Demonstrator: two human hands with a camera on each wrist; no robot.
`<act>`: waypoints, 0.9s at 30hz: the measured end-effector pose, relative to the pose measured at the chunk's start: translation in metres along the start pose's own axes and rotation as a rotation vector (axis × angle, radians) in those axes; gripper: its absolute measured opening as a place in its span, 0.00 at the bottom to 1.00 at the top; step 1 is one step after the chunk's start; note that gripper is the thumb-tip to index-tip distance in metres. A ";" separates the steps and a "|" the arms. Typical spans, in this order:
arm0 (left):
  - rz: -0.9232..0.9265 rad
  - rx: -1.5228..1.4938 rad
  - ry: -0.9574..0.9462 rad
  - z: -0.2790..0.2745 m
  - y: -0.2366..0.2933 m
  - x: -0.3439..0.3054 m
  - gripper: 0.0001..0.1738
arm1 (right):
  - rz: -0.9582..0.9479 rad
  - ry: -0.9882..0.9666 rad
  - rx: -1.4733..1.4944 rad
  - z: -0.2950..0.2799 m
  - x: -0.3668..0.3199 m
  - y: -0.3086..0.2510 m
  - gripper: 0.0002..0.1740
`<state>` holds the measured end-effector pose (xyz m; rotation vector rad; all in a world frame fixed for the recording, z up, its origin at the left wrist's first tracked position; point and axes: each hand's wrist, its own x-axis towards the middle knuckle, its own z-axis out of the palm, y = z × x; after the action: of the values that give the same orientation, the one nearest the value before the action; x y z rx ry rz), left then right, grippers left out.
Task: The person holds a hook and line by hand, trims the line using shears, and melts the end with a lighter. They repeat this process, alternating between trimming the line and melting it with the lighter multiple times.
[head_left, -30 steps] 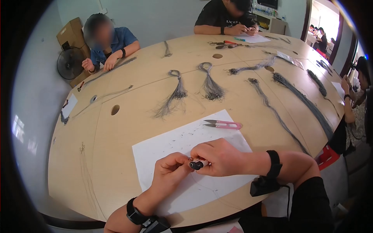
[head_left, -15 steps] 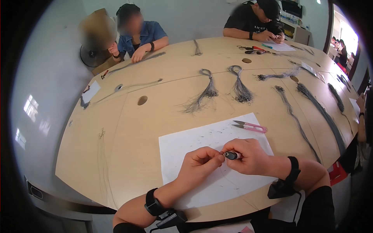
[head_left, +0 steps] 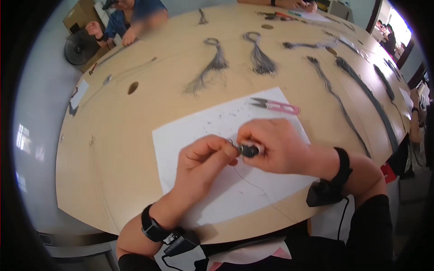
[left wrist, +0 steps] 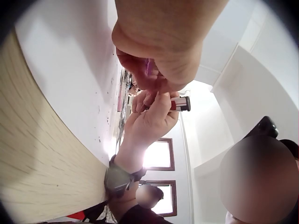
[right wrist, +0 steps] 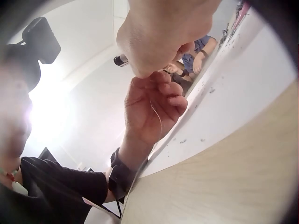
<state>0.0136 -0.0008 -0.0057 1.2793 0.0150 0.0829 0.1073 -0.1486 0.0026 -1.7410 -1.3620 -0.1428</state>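
Note:
My left hand [head_left: 203, 160] pinches a small dark hook [head_left: 230, 141] between thumb and forefinger, mostly hidden by the fingertips. From there a thin line [head_left: 248, 181] trails down over the white paper [head_left: 217, 210]; the right wrist view shows thin line [right wrist: 156, 114] across the left palm. Fingers of my right hand [head_left: 282, 147] curl round a pen-shaped tool [head_left: 248, 151] with a black end. Its barrel [left wrist: 177, 104] looks white and red in the left wrist view. The two hands meet fingertip to fingertip above the paper; the tool's far end is hidden.
Pink-handled thread snips [head_left: 285, 107] lie at the paper's far right, near scattered dark clippings. Beyond are two looped bundles of hooked line [head_left: 216, 61]; longer bundles [head_left: 368, 97] lie to the right. Other people sit round the table [head_left: 131, 149].
The head view has shifted, first one way and then back, and now tilts lower. Both hands stay together over the paper, still holding the hook and the pen-shaped tool.

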 end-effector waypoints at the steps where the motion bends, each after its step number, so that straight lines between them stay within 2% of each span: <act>1: -0.009 0.012 -0.027 -0.001 0.002 0.001 0.04 | 0.016 -0.005 0.006 -0.001 0.001 -0.001 0.10; 3: -0.030 0.009 -0.014 -0.001 0.004 0.001 0.04 | 0.167 0.014 0.117 -0.003 0.003 -0.003 0.07; 10: -0.006 0.042 0.017 0.001 0.001 0.002 0.04 | 0.190 0.015 0.215 -0.002 0.001 -0.007 0.07; 13: 0.024 0.068 0.001 0.001 0.001 0.002 0.03 | 0.146 0.029 0.201 0.002 0.002 -0.004 0.06; 15: 0.036 0.071 -0.022 0.001 0.000 0.002 0.03 | -0.017 0.050 0.079 0.003 0.003 -0.001 0.07; 19: 0.111 0.078 -0.065 0.002 -0.003 0.002 0.03 | -0.055 0.027 0.057 0.000 0.004 -0.003 0.10; 20: 0.112 0.079 -0.065 0.001 -0.002 0.002 0.03 | -0.089 0.002 -0.023 -0.003 0.004 -0.004 0.10; 21: 0.091 0.037 -0.056 0.001 0.000 0.001 0.03 | -0.123 -0.023 -0.103 -0.005 0.005 -0.003 0.10; 23: 0.083 -0.002 -0.044 0.002 0.004 0.000 0.03 | -0.117 0.015 -0.081 -0.006 0.006 0.002 0.08; 25: -0.014 -0.014 0.020 0.004 0.006 -0.001 0.03 | -0.111 0.051 -0.058 -0.007 0.007 0.002 0.06; 27: -0.002 -0.009 0.025 0.003 0.006 -0.001 0.03 | 0.199 0.055 0.225 -0.008 0.005 -0.002 0.05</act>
<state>0.0129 -0.0022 0.0011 1.2691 0.0374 0.0973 0.1109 -0.1506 0.0119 -1.6578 -1.1127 0.0701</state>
